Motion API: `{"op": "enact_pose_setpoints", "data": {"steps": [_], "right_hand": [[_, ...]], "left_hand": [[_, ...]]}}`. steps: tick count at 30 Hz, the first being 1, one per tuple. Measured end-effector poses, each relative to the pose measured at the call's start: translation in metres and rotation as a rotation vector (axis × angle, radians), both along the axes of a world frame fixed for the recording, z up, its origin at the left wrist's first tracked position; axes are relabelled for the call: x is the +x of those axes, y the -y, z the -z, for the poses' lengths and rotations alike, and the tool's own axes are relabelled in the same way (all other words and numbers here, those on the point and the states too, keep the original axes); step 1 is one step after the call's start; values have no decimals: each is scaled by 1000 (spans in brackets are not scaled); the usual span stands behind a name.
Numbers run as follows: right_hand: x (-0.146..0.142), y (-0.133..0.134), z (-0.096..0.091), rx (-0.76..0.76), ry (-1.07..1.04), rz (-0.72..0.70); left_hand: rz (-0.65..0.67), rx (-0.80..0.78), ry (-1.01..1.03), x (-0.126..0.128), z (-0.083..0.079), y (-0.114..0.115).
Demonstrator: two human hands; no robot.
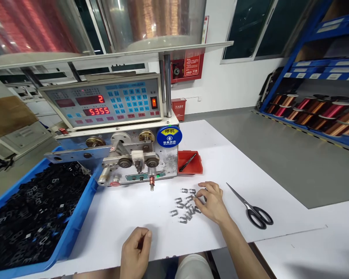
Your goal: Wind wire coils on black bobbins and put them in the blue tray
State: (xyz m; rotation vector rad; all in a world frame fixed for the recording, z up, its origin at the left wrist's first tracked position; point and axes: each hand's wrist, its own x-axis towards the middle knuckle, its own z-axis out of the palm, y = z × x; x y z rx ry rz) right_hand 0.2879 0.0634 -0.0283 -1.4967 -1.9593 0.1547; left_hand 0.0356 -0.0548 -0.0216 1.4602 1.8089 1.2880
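Observation:
My right hand (211,201) rests on the white table (128,217), its fingertips pinched on one of several small grey bobbins (184,205) scattered there. My left hand (135,252) lies near the table's front edge, curled into a loose fist with thumb against forefinger; I cannot make out anything in it. Behind the bobbins stands a coil winding machine (119,128) with red number displays. A small copper-wound coil (151,181) sits on its spindle at the front.
A blue bin (72,228) full of small black parts stands at the left. A red tray (189,162) holding a black tool sits beside the machine. Black-handled scissors (251,207) lie right of my hand. Copper wire spools (317,114) fill blue shelving at the far right.

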Motion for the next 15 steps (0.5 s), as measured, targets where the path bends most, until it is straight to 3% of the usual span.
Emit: {"op": "enact_pose_setpoints", "data": {"steps": [4, 8, 10, 13, 15], "right_hand": [[3, -2, 1, 22, -78, -35], [-13, 0, -14, 89, -333, -42], [-36, 4, -27, 1, -567, -80], [-84, 14, -50, -331, -1002, -192], [-114, 19, -64, -495, -1158, -252]], "left_hand": [[-4, -15, 57, -1, 3, 2], [-9, -102, 265, -7, -5, -14], [0, -124, 425, -8, -21, -34], [58, -73, 681, -4, -58, -72], [139, -74, 845, 1, -81, -94]]}}
